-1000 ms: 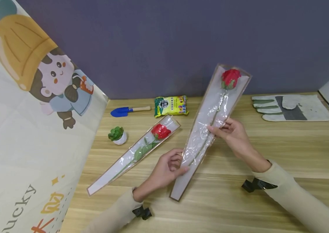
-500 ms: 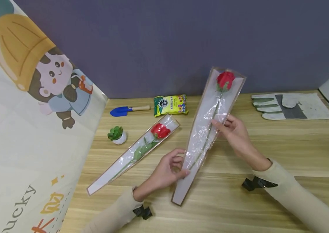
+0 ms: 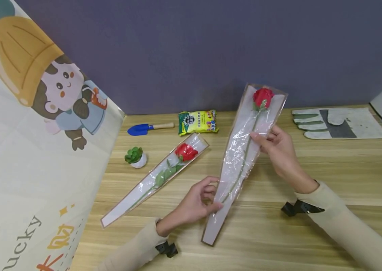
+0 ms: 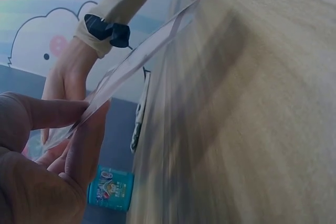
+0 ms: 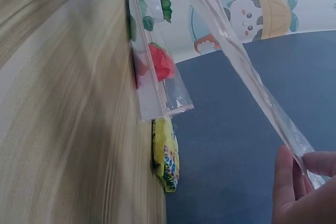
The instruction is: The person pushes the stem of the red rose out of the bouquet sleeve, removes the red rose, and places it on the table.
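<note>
Head view: both hands are gripping one thing, the wrapped rose [image 3: 237, 160], btwn them & in front of the person. L hand [image 3: 197, 201] is pinching it nr the narrow end, thumb on top; R hand [image 3: 281, 152] is pinching its right edge approx. halfway up. Long axis is slanting from just nearside of L hand, up & rightward, w/ the red bloom [image 3: 263, 98] sitting beyond R hand, the closer of the two. A second wrapped rose [image 3: 159, 178] is lying on the table [image 3: 346, 169], up-left of L hand & well apart from R hand; it's slanting the same way, only flatter.

L wrist view: I'm seeing the sleeve [image 4: 134, 65] almost edge-on, L hand's thumb & fingers nipping it, narrow end stretching past them, apparently off the table. R hand's showing behind.

R wrist view: R hand's thumb & fingers are pinching the sleeve, which is running across to L hand, partly out of frame. Second wrapped rose is lying lower, btwn the hands, yellow packet [image 5: 167, 156] just past its bloom end.
</note>
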Motion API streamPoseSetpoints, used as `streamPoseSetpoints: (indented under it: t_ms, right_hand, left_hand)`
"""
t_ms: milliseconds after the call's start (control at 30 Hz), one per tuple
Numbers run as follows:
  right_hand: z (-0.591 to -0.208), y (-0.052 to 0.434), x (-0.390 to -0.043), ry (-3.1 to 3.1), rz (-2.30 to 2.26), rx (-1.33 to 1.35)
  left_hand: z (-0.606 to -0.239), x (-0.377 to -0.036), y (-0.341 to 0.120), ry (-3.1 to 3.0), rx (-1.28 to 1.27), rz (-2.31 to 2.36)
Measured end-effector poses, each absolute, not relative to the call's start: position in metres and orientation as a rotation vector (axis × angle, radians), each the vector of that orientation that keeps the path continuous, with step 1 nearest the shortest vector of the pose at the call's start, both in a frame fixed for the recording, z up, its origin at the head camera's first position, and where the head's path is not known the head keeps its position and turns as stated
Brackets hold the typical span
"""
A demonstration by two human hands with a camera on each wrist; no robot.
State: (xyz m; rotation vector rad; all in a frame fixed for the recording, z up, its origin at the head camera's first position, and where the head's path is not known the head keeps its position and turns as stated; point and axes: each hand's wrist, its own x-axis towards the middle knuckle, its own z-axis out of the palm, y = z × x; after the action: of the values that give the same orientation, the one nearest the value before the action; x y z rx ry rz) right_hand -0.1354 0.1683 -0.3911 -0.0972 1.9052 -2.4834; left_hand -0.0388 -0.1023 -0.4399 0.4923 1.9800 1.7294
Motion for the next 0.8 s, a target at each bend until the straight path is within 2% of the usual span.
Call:
streamPoseSetpoints:
  t_ms: [800]
  right_hand:
    - [-0.3945,0.1665,-0.1338,1.998,-2.389,-0.105]
  left_hand:
    - [-0.4432,-0.0370,-0.0997,2.009,0.548,1.744]
